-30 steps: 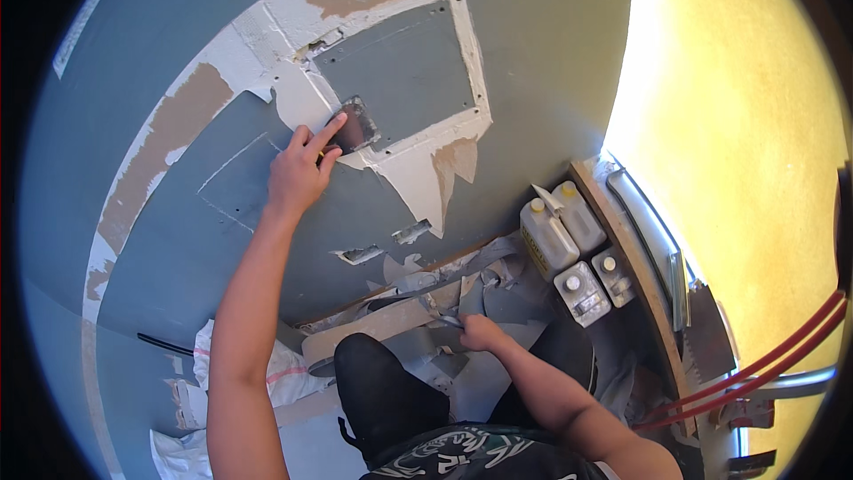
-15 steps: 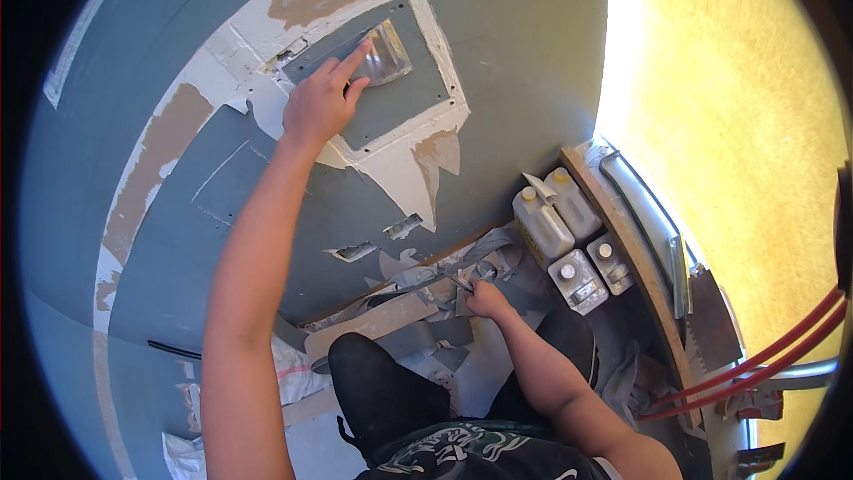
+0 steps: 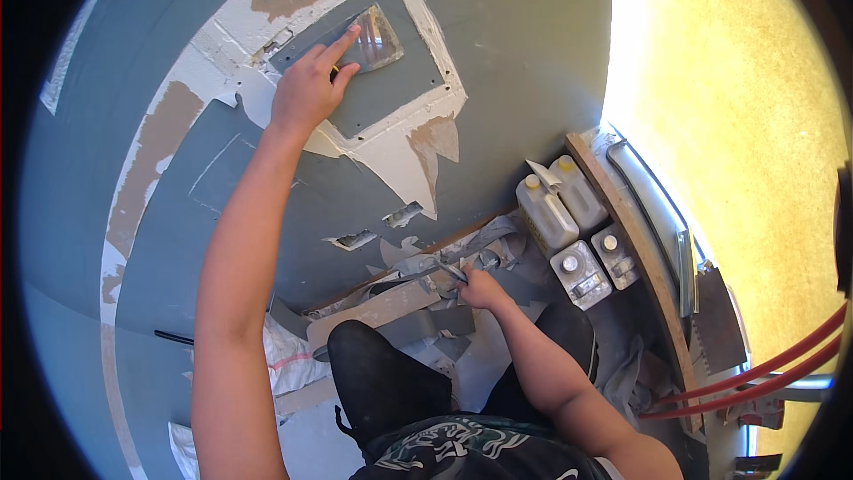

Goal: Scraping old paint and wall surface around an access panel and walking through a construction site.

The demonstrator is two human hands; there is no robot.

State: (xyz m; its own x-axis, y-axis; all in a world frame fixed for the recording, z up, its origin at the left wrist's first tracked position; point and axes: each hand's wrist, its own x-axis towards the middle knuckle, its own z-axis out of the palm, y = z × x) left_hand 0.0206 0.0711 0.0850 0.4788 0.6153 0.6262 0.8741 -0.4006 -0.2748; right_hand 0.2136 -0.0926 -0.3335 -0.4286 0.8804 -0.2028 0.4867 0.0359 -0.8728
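At the upper left my left hand (image 3: pixel 309 89) is closed at the wall, its index finger stretched along a broad shiny blade that looks like a putty knife (image 3: pixel 382 43). Its handle is hidden in the palm. The blade lies against a grey rectangular wall patch (image 3: pixel 391 98), with screw heads near its edges and white filler (image 3: pixel 425 23) around it. Low in front of my knees, my right hand (image 3: pixel 480 289) is closed on a slim grey metallic tool (image 3: pixel 452 272). Most of that tool is hidden, so its exact kind cannot be told.
Torn wall covering and board strips (image 3: pixel 378 313) lie along the wall's foot. Two small holes (image 3: pixel 352 240) are cut in the wall. Grey jugs (image 3: pixel 546 214) and metal cans (image 3: pixel 579 276) stand right beside a wooden board (image 3: pixel 635 222). Red hoses (image 3: pixel 755 373) cross at the lower right.
The whole view has shifted slightly. My left hand and the blade stay at about the same place on the patch. The slim tool in my right hand has changed its angle a little.
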